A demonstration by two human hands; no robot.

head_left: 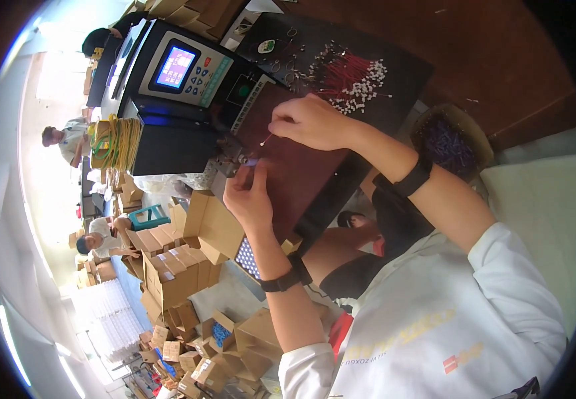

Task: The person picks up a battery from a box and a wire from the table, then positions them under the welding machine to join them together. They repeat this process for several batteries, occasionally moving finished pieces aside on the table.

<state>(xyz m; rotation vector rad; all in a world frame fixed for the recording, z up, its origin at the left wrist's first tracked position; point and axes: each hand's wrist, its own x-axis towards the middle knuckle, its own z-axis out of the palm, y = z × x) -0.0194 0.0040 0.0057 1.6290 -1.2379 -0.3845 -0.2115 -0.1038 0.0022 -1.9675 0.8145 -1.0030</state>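
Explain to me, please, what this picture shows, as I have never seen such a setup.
No robot here: a person works bare-handed, filmed by a wide fisheye camera on their own head, which bends edges near the rim. A black machine with a lit screen stands ahead. On the dark table lies a heap of red wires with white ends. The right hand pinches a thin white-tipped piece; the left hand is near the machine; whether it holds anything is unclear.

The white-tipped piece [263, 142] in the right hand [309, 122] is too small to identify, anything in the left hand [250, 202] hidden.
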